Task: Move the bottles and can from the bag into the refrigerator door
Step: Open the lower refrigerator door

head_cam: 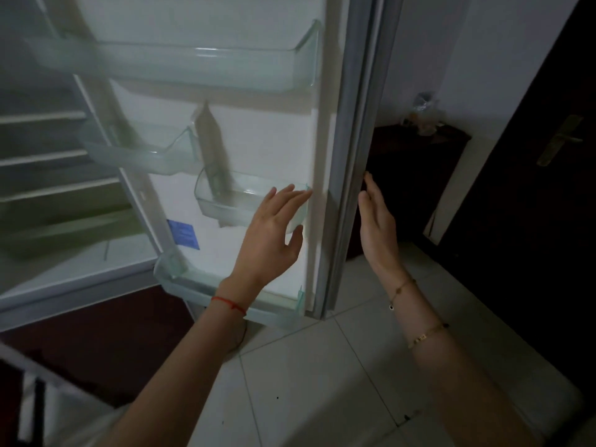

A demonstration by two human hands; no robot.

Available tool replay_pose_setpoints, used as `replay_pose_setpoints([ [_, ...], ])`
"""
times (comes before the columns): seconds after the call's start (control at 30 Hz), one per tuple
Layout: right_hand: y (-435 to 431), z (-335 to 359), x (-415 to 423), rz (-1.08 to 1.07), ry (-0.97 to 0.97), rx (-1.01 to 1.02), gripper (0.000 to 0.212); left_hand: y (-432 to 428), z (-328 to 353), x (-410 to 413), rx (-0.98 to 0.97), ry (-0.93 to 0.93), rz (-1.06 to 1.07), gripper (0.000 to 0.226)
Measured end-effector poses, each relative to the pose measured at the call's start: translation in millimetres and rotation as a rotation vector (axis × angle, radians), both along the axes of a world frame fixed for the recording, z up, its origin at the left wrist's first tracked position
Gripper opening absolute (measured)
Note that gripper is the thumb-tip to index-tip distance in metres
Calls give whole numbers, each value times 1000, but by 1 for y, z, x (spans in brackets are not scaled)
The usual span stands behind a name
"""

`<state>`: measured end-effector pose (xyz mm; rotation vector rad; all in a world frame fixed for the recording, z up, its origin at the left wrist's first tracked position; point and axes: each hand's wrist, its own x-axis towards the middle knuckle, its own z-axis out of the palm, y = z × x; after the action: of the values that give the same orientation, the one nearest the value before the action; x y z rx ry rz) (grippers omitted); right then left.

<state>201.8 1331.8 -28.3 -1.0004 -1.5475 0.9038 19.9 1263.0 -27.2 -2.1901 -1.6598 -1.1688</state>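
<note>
The refrigerator door (258,137) stands open in front of me, its white inner side facing me. It carries clear plastic shelves: a long top one (200,66), a small left one (142,150), a small middle one (232,198) and a bottom one (225,295). All look empty. My left hand (274,227) is open, fingers spread, in front of the middle shelf. My right hand (377,221) is open beside the door's outer edge (354,156). No bottles or can show. A clear bag (422,114) rests on a dark cabinet far right.
The refrigerator's interior shelves (42,156) lie at left, blurred. White floor tiles (322,366) spread below. A dark cabinet (416,175) stands behind the door, and a dark room door with a brass handle (561,140) is at the right. A dark red mat (96,343) lies lower left.
</note>
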Motion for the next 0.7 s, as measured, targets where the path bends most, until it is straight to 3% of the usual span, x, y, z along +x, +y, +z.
replay_pose_setpoints([
  [0.2,-19,-6,9,-23,-30,146,44,-24,8,-6,30,-158,-20,58],
  [0.7,-95,7,-36,342,-286,375,48,-162,7,-42,-50,-355,234,71],
])
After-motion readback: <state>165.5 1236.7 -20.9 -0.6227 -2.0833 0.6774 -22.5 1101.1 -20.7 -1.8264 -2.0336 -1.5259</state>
